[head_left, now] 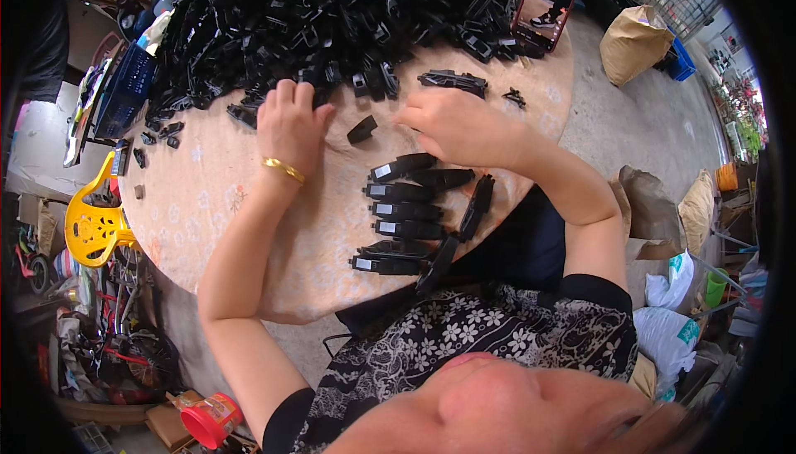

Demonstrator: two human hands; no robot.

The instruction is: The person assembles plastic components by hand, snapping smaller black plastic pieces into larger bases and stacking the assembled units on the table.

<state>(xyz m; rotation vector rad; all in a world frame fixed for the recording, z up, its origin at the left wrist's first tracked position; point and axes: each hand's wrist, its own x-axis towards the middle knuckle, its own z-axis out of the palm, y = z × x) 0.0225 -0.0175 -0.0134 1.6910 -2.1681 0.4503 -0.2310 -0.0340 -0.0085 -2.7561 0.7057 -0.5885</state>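
The left hand lies back upward at the near edge of a large heap of black plastic parts, its fingers side by side and its thumb spread toward the right; a gold bracelet circles that wrist. The right hand is curled, its fingers bent and pointing left, just on the near side of a long black part; the fingertips of both hands are poorly seen, so I cannot tell whether either one is clamped on anything. A small black piece lies on the cloth-covered round table between the two hands, apart from both; nearer the person, a group of black cases lies in a close column, several with pale labels at their left ends, and others slant along its right side. Small black scraps lie to the right of the long part; a phone with a lit screen leans beside the heap; a yellow plastic chair stands left of the table.
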